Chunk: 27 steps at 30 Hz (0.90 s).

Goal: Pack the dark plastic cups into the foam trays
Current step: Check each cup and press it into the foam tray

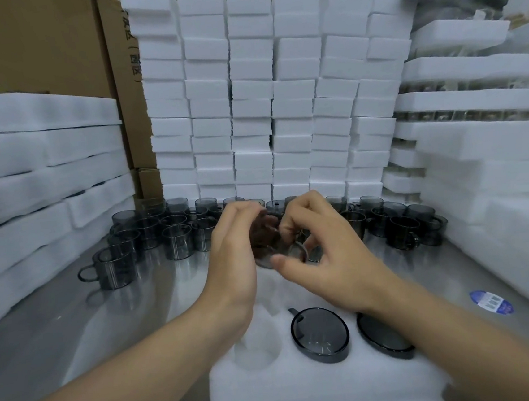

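The foam tray (323,388) lies just before you, two cups (319,334) seated in it, one pocket (258,346) bare. Loose cups (176,241) crowd the table (75,331) behind. Your left hand (233,255) and right hand (327,259) curl round one cup (280,247) above the tray, probably to line it up.

Head-worn view, facing forward and down, close over table (75,331)

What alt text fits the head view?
Left hand and right hand hold a dark cup above a foam tray where two packed cups sit beside an empty slot. Loose cups stand on the metal table behind.
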{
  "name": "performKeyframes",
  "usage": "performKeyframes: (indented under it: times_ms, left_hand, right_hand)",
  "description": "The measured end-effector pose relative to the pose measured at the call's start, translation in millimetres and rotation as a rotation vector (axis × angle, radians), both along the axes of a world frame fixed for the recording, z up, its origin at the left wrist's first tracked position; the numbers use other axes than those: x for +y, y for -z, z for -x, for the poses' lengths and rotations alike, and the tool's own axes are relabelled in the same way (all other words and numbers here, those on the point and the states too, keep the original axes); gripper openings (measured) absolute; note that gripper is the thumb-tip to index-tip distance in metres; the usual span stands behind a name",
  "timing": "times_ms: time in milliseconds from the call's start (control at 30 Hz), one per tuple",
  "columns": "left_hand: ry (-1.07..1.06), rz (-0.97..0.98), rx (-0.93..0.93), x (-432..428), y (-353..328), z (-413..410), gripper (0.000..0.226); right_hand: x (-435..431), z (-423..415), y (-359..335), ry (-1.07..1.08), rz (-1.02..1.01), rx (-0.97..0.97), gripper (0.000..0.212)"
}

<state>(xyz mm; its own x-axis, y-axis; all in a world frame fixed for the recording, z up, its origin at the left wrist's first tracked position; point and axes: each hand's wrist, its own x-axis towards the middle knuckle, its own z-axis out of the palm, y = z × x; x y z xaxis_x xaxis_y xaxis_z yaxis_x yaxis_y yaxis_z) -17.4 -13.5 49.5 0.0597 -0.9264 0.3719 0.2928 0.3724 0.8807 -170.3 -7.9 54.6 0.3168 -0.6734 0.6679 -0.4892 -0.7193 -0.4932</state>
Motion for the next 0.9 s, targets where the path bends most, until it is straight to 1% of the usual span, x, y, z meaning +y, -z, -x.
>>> performKeyframes:
  times_ms: [67,167,233,400,533,667,900]
  left_hand:
    - [0.002,-0.006,-0.032,0.3,0.0,0.4,0.021]
    - [0.008,-0.02,-0.067,0.8,0.3,0.9,0.024]
    - [0.002,-0.032,-0.062,1.2,-0.6,1.5,0.025]
    - [-0.048,-0.022,-0.01,0.5,-0.9,1.7,0.024]
    - [-0.037,-0.025,-0.048,1.4,-0.6,1.6,0.023]
    - [-0.021,-0.019,-0.093,2.1,-0.6,1.4,0.031]
    - [0.0,0.01,-0.165,4.5,-2.3,1.6,0.022]
  right_hand:
    - [0.4,-1.0,1.2,-0.014,0.008,0.066,0.026]
    - [1.5,-0.6,1.2,-0.028,-0.002,0.074,0.023]
    - [1.6,-0.2,-0.2,-0.032,-0.006,0.07,0.022]
    - [0.3,-2.8,0.7,-0.017,-0.018,0.168,0.031]
    - [0.4,-2.9,-0.1,-0.019,-0.035,0.168,0.03]
    - [1.7,-2.1,-1.2,-0.026,-0.046,0.181,0.029]
    - [3.3,-3.2,-1.6,-0.017,-0.042,0.171,0.033]
